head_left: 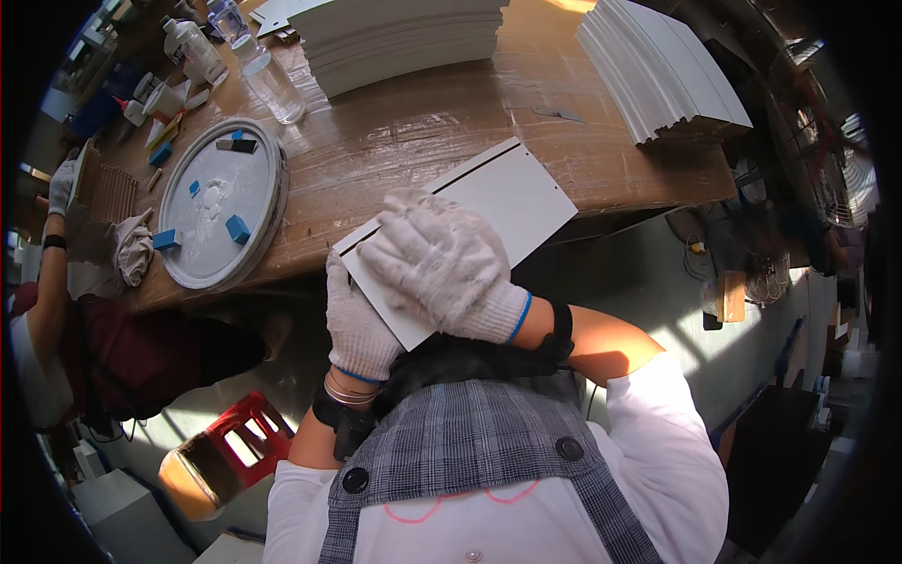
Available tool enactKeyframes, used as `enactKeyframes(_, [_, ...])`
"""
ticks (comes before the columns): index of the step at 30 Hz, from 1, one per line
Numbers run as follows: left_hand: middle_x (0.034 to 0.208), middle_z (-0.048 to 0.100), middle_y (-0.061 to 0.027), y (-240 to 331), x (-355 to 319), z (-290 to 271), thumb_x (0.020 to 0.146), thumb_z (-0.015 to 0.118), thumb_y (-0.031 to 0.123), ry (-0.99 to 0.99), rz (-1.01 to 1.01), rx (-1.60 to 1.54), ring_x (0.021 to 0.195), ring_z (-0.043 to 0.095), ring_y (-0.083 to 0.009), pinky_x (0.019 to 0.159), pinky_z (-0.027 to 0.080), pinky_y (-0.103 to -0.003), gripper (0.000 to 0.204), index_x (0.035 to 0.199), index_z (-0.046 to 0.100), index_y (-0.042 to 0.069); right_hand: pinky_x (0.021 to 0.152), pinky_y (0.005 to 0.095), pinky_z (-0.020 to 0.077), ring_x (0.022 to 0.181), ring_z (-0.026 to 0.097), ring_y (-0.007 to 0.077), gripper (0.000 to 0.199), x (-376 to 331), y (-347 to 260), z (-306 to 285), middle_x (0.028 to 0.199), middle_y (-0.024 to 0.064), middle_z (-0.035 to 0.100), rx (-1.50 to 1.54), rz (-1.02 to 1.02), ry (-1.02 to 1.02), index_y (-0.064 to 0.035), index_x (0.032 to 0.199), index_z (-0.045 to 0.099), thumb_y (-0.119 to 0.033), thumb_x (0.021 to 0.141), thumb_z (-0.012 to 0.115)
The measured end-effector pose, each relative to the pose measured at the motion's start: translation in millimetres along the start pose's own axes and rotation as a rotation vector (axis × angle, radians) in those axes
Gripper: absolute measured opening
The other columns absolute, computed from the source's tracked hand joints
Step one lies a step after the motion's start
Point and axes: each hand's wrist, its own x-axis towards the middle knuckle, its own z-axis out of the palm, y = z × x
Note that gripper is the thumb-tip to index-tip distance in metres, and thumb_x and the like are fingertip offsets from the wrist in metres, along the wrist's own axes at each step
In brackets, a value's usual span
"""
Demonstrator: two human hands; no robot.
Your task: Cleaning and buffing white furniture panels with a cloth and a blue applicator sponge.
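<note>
A long white panel (526, 193) with a dark groove along its far edge lies slanted over the table's near edge, its lower corner close to my apron. My left hand (362, 324), in a white knitted glove, holds the panel's left end, with part of the hand behind the board. Across it, my gloved right hand (442, 263) rests on the panel's upper face, its fingers stretched toward the left end. Whether anything lies beneath the right palm is hidden.
Stacked white panels (404, 47) and another stack (658, 75) stand on the wooden table (385, 132). A round white lid (202, 249) bears blue blocks and white powder. Clear bottles (272, 85) stand behind it. Another person's gloved hand (64, 183) is at far left; a red stool (249, 437) is below.
</note>
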Motion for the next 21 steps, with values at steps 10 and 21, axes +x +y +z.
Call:
enactKeyframes(10, [0.124, 0.055, -0.0138, 5.6, 8.5, 7.4, 0.096, 0.049, 0.019, 0.302, 0.074, 0.098, 0.115, 0.054, -0.0307, 0.099, 0.045, -0.049, 0.033, 0.125, 0.050, 0.003, 0.091, 0.0397, 0.0459, 0.106, 0.053, 0.0311, 0.031, -51.9, 137.9, -13.2, 0.110, 0.0093, 0.060, -0.210, 0.562, 0.137, -0.0169, 0.115, 0.060, -0.023, 0.084, 0.057])
enactKeyframes(21, [0.125, 0.051, -0.0161, 15.0, 0.4, 24.4, 0.095, 0.048, 0.013, 0.226, 0.014, 0.144, 0.115, 0.053, -0.0316, 0.100, 0.044, -0.050, 0.038, 0.130, 0.040, 0.001, 0.097, 0.0449, 0.0454, 0.111, 0.054, 0.0302, 0.073, -71.0, 106.6, -6.8, 0.123, 0.0072, 0.055, -0.077, -0.060, 0.077, -0.0198, 0.123, 0.058, -0.037, 0.054, 0.074])
